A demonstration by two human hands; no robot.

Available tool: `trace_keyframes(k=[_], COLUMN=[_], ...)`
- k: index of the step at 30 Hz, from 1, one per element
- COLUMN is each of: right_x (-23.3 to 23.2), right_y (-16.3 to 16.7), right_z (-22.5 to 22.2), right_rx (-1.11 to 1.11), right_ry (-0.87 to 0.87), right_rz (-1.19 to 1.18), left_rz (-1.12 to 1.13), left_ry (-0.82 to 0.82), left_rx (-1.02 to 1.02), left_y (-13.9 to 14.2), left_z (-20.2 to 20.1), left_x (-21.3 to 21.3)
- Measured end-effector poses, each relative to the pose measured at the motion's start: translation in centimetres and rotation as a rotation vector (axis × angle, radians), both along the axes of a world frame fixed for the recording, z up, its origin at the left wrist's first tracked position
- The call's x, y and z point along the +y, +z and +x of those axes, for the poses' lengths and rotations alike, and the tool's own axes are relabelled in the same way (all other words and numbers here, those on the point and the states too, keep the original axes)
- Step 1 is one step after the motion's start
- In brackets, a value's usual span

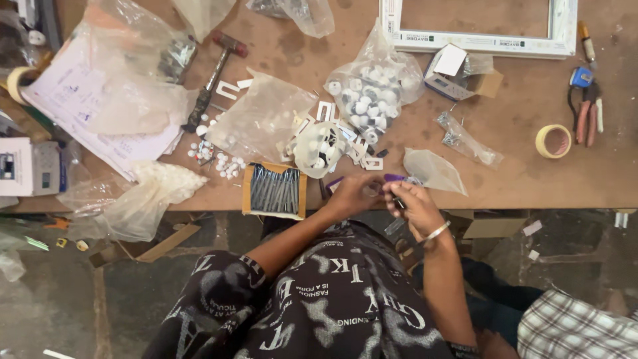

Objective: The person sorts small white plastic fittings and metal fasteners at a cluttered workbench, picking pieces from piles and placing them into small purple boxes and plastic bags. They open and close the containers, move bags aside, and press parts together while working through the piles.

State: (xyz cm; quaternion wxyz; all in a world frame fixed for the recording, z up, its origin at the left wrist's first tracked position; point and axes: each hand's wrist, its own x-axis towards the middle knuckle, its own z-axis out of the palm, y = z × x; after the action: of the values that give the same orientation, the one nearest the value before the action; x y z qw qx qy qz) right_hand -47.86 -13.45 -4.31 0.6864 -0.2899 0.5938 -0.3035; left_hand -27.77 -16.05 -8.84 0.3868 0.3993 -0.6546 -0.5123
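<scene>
At the frame's centre, the left hand [354, 194] pinches a small part steady while the right hand [413, 205] grips a purple-handled tool [393, 178] against it, over the surface [531, 179] edge.

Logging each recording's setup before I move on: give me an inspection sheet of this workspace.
Surface: brown wooden bench, stained, crowded.
Job's things: a small part with a purple piece held between both hands at the bench edge; too small to identify.
Clutter: open box of dark screws, bag of white round parts, hammer, tape roll, pliers, white window frame, papers.
Hands: left hand and right hand close together, fingers curled on the part.
Cables: nothing seen.
Surroundings: concrete floor with scraps; checked cloth at lower right.
</scene>
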Motion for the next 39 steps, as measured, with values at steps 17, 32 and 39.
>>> trace_keyframes(k=[17, 32, 39], right_x=[-2.2, -2.9, -2.8], right_y=[3.6, 1.3, 0.8], right_z=[4.8, 4.2, 2.9], right_rx=[0.996, 0.514, 0.155], right_ry=[0.46, 0.148, -0.098], right_rz=[-0.472, -0.185, -0.178], left_rz=[0.073, 0.034, 0.164], left_ry=[0.007, 0.085, 0.007], left_rx=[0.035, 0.071, 0.095], left_y=[0.2, -2.6, -1.6], left_z=[-0.3, -0.8, -0.6], left_x=[-0.1, -0.3, -0.6])
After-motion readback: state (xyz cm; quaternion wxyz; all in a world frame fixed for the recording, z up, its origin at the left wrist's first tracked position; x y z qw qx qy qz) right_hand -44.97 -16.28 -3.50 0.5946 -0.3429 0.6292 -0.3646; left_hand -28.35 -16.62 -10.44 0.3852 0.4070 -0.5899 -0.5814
